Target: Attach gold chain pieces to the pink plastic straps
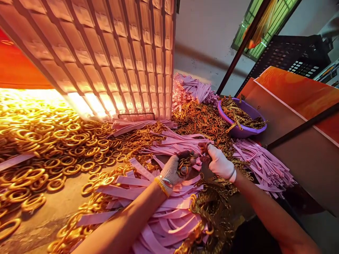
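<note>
My left hand (pixel 172 172), in a knitted glove with dark fingertips, is curled palm up around several small gold metal rings (pixel 186 163). Just to its right, my right hand (pixel 220 163), in a white glove with dark fingertips, is pinched closed. What its fingers hold, if anything, is too small to make out. Both hands are above a heap of pink flat straps (pixel 169 225). Behind them lies another bundle of pink straps (pixel 182 141), with one strap end close to my right fingertips. Gold linked chains (pixel 215 204) hang or lie below my hands.
Loose gold rings (pixel 71 141) cover the left side of the table. A tall stack of ribbed, translucent panels (pixel 122 60) stands behind. At the right are a purple basin (pixel 246 131) holding gold chains, a strap bundle (pixel 265 165) and a slanting dark bar (pixel 304 125).
</note>
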Demonstrator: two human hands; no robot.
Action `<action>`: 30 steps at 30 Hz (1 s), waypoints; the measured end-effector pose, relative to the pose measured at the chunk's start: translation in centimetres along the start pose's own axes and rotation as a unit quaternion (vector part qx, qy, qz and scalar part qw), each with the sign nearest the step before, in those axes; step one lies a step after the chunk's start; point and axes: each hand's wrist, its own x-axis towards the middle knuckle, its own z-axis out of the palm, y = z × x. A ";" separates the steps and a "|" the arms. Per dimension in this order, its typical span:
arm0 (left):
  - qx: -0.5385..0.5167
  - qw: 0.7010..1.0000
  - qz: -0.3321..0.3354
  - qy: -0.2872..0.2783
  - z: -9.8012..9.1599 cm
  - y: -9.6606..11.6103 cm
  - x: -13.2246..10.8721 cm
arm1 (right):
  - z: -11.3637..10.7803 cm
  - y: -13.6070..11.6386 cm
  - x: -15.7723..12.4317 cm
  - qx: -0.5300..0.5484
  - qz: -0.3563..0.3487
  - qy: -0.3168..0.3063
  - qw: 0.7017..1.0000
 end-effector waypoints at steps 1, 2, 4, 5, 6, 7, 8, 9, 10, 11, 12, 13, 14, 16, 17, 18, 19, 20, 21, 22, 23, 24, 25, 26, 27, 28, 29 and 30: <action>0.003 1.000 -0.001 0.004 0.1 -0.1 0.0 | 0.2 -0.5 0.1 -0.016 -0.032 -0.017 0.999; 0.005 1.000 0.000 0.010 0.1 -0.2 0.0 | 0.5 -1.0 0.2 -0.038 -0.055 -0.036 0.997; 0.012 1.000 0.004 0.025 0.2 -0.6 0.1 | 0.9 -1.5 0.4 -0.091 -0.080 -0.080 0.989; 0.016 0.999 0.004 0.033 0.2 -0.8 0.1 | 1.1 -1.6 0.5 -0.110 -0.081 -0.098 0.986; 0.020 0.999 0.005 0.041 0.2 -0.9 0.1 | 1.3 -1.6 0.5 -0.113 -0.074 -0.108 0.985; 0.025 0.999 0.006 0.048 0.2 -1.0 0.2 | 1.4 -1.7 0.6 -0.098 -0.060 -0.109 0.987; 0.029 0.998 0.007 0.054 0.1 -1.1 0.2 | 1.5 -1.7 0.6 -0.059 -0.039 -0.097 0.993; 0.034 0.998 0.010 0.059 0.1 -1.1 0.2 | 1.6 -1.7 0.5 0.004 -0.009 -0.073 0.997; 0.038 0.997 0.013 0.064 0.1 -1.0 0.2 | 1.5 -1.7 0.5 0.084 0.030 -0.041 0.995; 0.042 0.997 0.017 0.069 0.0 -0.9 0.1 | 1.4 -1.7 0.5 0.171 0.072 -0.005 0.983; 0.046 0.996 0.020 0.075 0.0 -0.8 0.1 | 1.2 -1.8 0.4 0.250 0.110 0.030 0.961; 0.052 0.995 0.023 0.081 0.0 -0.7 0.1 | 0.9 -1.8 0.4 0.312 0.143 0.057 0.938; 0.058 0.994 0.026 0.086 0.0 -0.6 0.0 | 0.6 -1.8 0.4 0.353 0.168 0.073 0.917; 0.078 0.992 0.030 0.093 0.0 -0.7 0.0 | 0.2 -1.9 0.4 0.394 0.199 0.086 0.893; 0.092 0.991 0.031 0.096 0.0 -0.9 0.0 | 0.2 -1.8 0.4 0.405 0.208 0.085 0.886; 0.108 0.989 0.032 0.098 0.1 -1.1 0.0 | 0.3 -1.8 0.4 0.409 0.213 0.085 0.883; 0.127 0.987 0.032 0.098 0.2 -1.3 0.0 | 0.6 -1.7 0.4 0.409 0.213 0.088 0.883; 0.146 0.984 0.034 0.096 0.3 -1.6 -0.1 | 0.9 -1.6 0.3 0.403 0.210 0.093 0.886; 0.165 0.981 0.037 0.092 0.5 -1.8 -0.1 | 1.3 -1.4 0.2 0.398 0.206 0.101 0.888; 0.184 0.978 0.041 0.085 0.6 -2.0 -0.1 | 1.6 -1.3 0.1 0.389 0.201 0.107 0.893; 0.202 0.975 0.047 0.078 0.8 -2.2 -0.1 | 1.8 -1.1 0.0 0.371 0.194 0.108 0.902; 0.219 0.972 0.053 0.071 0.9 -2.3 -0.1 | 1.9 -1.1 -0.1 0.338 0.186 0.105 0.917; 0.235 0.968 0.060 0.065 1.0 -2.4 -0.1 | 1.8 -1.0 -0.2 0.285 0.175 0.098 0.937; 0.250 0.964 0.067 0.061 0.9 -2.4 -0.1 | 1.5 -1.1 -0.3 0.210 0.163 0.085 0.960; 0.263 0.960 0.073 0.059 0.8 -2.5 -0.1 | 1.2 -1.2 -0.3 0.120 0.149 0.061 0.980; 0.273 0.957 0.079 0.057 0.6 -2.5 -0.1 | 0.9 -1.4 -0.3 0.024 0.135 0.022 0.990; 0.280 0.955 0.084 0.056 0.4 -2.5 0.0 | 0.5 -1.7 -0.3 -0.059 0.125 -0.027 0.990; 0.284 0.953 0.087 0.056 0.2 -2.5 0.1 | 0.3 -2.1 -0.3 -0.124 0.120 -0.077 0.982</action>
